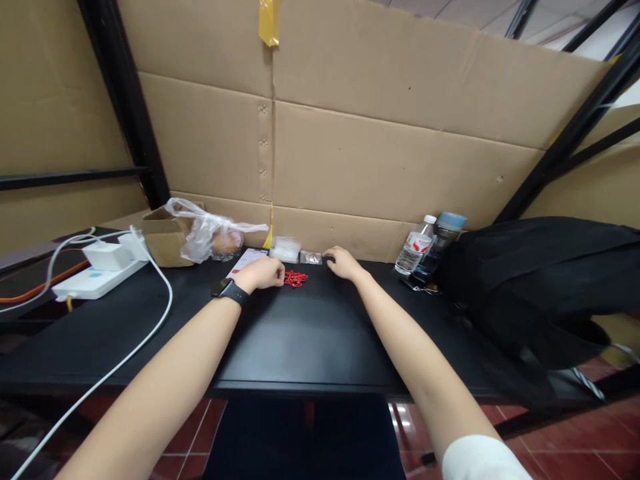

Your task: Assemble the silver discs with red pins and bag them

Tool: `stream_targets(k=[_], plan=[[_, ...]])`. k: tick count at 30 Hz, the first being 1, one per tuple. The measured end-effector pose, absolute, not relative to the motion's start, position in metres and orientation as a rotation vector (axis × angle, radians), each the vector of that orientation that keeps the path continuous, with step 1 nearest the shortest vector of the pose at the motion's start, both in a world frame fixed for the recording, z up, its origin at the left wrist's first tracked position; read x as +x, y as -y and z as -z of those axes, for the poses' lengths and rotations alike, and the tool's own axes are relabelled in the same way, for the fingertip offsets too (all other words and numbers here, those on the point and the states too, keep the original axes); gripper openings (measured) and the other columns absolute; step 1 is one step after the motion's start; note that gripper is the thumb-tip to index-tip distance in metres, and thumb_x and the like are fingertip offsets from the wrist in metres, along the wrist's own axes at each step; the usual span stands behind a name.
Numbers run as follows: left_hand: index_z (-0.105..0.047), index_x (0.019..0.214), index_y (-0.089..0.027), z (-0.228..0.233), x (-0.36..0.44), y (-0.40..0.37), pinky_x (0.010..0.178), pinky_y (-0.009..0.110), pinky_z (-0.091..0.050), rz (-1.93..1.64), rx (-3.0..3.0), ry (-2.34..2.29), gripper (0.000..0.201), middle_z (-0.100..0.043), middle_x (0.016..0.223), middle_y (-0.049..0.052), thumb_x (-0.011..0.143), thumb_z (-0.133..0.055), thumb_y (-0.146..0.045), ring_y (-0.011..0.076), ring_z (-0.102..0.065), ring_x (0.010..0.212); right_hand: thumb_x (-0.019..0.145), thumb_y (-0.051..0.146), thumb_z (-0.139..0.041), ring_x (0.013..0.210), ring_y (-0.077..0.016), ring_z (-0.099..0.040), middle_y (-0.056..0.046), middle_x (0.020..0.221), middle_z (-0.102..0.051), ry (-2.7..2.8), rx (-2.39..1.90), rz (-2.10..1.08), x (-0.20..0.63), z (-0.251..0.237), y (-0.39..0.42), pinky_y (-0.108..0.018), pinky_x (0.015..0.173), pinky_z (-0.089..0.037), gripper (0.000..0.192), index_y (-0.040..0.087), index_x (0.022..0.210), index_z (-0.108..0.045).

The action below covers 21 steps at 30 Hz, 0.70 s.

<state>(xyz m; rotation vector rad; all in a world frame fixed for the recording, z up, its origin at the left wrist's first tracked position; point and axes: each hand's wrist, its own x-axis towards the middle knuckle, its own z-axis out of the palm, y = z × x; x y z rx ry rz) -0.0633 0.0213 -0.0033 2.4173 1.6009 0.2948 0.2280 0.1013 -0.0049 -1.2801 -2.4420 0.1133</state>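
Observation:
A small heap of thin red pieces (296, 279) lies on the black desk, too small for me to tell their kind. My left hand (266, 272), with a dark watch on its wrist, is at the heap's left edge. Its fingers are curled together, and anything between them is hidden. My right hand (342, 262) rests palm down, fingers loosely bent and apart, just right of a small clear bag (311, 258) with tiny items in it. Left of that bag lies a stack of clear plastic bags (285, 250). A phone (249, 257) with a lit screen lies behind my left hand.
At left are a white power strip (103, 280) with cables, a cardboard box (165, 237) and a tied plastic bag (205, 233). At right stand a water bottle (416, 245), a blue-lidded bottle (447, 230) and a black backpack (540, 280). Cardboard (360, 167) walls the back.

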Motion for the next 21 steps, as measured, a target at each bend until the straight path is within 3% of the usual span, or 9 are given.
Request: stream_targets(k=[7, 12, 18, 21], plan=[[-0.070, 0.067, -0.025, 0.002, -0.064, -0.016, 0.060, 0.023, -0.038, -0.165, 2.362, -1.591, 0.004, -0.073, 0.069, -0.001, 0.064, -0.068, -0.026, 0.0157, -0.063, 0.064, 0.086, 0.018, -0.066, 0.107, -0.0218, -0.064, -0.012, 0.118, -0.068, 2.238, -1.480, -0.137, 0.325, 0.003, -0.078, -0.035, 0.100, -0.047, 0.033, 0.016, 0.118, -0.071], [-0.071, 0.071, -0.024, -0.002, -0.066, -0.014, 0.061, 0.022, -0.040, -0.105, 2.337, -1.579, 0.009, -0.074, 0.072, -0.001, 0.066, -0.065, -0.028, 0.0156, -0.064, 0.068, 0.088, 0.023, -0.068, 0.092, -0.0179, -0.069, -0.013, 0.118, -0.072, 2.178, -1.538, -0.595, 0.357, 0.007, -0.075, -0.031, 0.090, -0.052, 0.034, 0.013, 0.120, -0.069], [-0.070, 0.073, -0.025, -0.004, -0.065, -0.013, 0.063, 0.023, -0.041, -0.251, 2.331, -1.398, 0.012, -0.073, 0.075, -0.002, 0.069, -0.065, -0.035, 0.0163, -0.065, 0.070, 0.065, 0.023, -0.087, 0.092, -0.0190, -0.071, -0.012, 0.114, -0.074, 2.291, -1.479, -0.777, 0.357, 0.007, -0.074, -0.028, 0.087, -0.053, 0.062, 0.012, 0.124, -0.068], [-0.068, 0.074, -0.025, -0.011, -0.063, -0.009, 0.065, 0.023, -0.042, -0.303, 2.350, -1.382, 0.012, -0.073, 0.075, -0.003, 0.071, -0.064, -0.036, 0.0163, -0.065, 0.070, 0.061, 0.019, -0.087, 0.090, -0.0186, -0.071, -0.009, 0.108, -0.076, 2.309, -1.531, -0.695, 0.356, 0.009, -0.075, -0.027, 0.085, -0.053, 0.060, 0.014, 0.119, -0.071]])
